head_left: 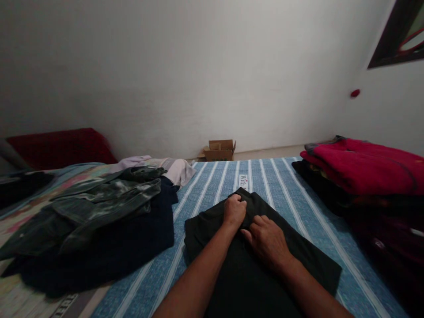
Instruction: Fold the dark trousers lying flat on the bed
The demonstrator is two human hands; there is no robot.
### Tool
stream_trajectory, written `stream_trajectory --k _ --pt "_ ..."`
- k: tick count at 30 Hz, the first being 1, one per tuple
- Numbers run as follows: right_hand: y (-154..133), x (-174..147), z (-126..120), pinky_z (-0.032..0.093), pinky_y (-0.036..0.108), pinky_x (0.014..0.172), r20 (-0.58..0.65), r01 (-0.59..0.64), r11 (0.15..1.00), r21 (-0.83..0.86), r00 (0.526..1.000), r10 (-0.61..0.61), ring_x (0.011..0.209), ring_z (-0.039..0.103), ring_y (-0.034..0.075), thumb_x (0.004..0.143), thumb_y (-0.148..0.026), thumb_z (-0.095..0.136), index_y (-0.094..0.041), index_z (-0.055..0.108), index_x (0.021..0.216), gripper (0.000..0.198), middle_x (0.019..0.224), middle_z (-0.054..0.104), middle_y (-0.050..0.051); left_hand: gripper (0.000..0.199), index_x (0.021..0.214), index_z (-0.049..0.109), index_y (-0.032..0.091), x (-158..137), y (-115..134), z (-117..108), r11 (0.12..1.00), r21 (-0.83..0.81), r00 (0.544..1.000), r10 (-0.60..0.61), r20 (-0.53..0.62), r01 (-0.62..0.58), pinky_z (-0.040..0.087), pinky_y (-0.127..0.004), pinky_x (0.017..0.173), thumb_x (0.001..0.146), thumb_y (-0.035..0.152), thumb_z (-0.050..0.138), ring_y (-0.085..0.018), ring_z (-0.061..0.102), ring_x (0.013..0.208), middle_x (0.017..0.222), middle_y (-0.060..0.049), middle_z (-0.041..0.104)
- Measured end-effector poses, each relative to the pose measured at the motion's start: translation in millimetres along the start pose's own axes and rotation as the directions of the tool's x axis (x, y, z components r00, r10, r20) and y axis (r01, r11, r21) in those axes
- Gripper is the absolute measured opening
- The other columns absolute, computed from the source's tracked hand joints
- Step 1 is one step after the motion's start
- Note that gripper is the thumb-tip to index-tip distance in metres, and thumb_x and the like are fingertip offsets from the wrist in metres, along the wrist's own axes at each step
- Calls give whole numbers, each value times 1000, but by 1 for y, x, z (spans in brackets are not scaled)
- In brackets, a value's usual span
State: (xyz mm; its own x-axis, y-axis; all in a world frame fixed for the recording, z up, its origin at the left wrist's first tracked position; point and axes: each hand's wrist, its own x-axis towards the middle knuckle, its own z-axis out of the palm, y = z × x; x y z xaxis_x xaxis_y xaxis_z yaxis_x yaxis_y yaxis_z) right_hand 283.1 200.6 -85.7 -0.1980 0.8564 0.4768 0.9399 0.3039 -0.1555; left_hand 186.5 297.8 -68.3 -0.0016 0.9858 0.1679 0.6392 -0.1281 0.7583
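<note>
— Where was the dark garment [255, 265] seen?

— It was laid flat on the blue striped mattress [212, 185], in the middle, directly in front of the person, partly folded.

— How were the hands placed?

— The left hand [234, 211] was curled into a fist at the far edge of the garment, with a fold of cloth bunched in it. The right hand [266, 240] was laid just beside it, fingers bent and pressed onto the fabric; whether cloth was pinched there could not be told.

— What else was shown?

— A heap of dark clothes [96, 221] was piled to the left, a red folded stack [367, 170] to the right, and a cardboard box [219, 150] was set by the wall
</note>
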Motion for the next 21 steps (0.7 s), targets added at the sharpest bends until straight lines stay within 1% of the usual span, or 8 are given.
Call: stream_trajectory --k 1,4,7,9,12,14,18,21 --pt "0 0 0 30 31 62 0 4 1000 -1 1000 -4 72 49 18 84 -36 56 -20 59 67 24 73 57 2 7 69 60 17 -1 0 1 1000 -2 1000 5 -20 -5 39 -22 63 68 13 54 -13 55 64 62 1 58" --pt "0 -1 0 31 31 63 0 15 1000 2 1000 -15 72 49 19 81 -41 59 -20 58 68 25 74 56 2 21 90 60 15 -3 2 3 1000 -6 998 17 -68 -18 42 -26 71 71 13 54 -16 59 73 70 -2 64" --pt "-1 -2 0 31 31 63 -5 17 1000 7 1000 -17 73 49 19 80 -43 59 -20 56 70 25 76 56 2 26 100 58 15 -3 6 -1 999 -19 994 29 -108 -31 43 -28 76 75 14 51 -18 62 81 77 -6 66" --pt "-1 -3 0 31 31 64 -9 14 1000 14 1000 -14 74 49 19 80 -43 59 -21 56 72 24 76 56 2 27 103 57 14 -3 7 -10 998 -41 993 33 -117 -38 45 -28 75 77 15 48 -17 63 80 81 -6 67" --pt "-1 -3 -1 32 31 64 -17 16 1000 16 1000 -16 75 50 19 80 -43 59 -21 55 73 24 78 56 2 26 102 56 15 -10 5 -33 996 -75 995 41 -87 -48 47 -25 69 79 14 44 -14 64 69 79 -4 67" --pt "-2 -3 -3 32 31 63 -18 18 1000 9 1000 -18 76 51 19 80 -43 59 -21 55 73 24 78 57 2 22 96 59 16 -23 -1 -52 995 -61 995 76 -64 -80 47 -25 71 78 13 46 -13 64 71 81 -3 67" --pt "-4 -3 -6 33 31 63 -22 35 999 -5 999 -35 75 52 19 82 -43 57 -20 57 73 24 78 58 3 21 83 61 19 -63 -15 -81 954 150 966 259 20 -259 44 -28 83 73 7 47 -16 59 88 89 -3 65" --pt "-4 -3 -6 33 31 62 -39 42 999 -10 998 -42 74 52 19 82 -42 57 -20 57 73 24 77 58 3 20 83 60 19 -87 -21 -89 917 237 947 315 69 -322 43 -29 84 73 7 48 -17 58 90 92 -3 63"
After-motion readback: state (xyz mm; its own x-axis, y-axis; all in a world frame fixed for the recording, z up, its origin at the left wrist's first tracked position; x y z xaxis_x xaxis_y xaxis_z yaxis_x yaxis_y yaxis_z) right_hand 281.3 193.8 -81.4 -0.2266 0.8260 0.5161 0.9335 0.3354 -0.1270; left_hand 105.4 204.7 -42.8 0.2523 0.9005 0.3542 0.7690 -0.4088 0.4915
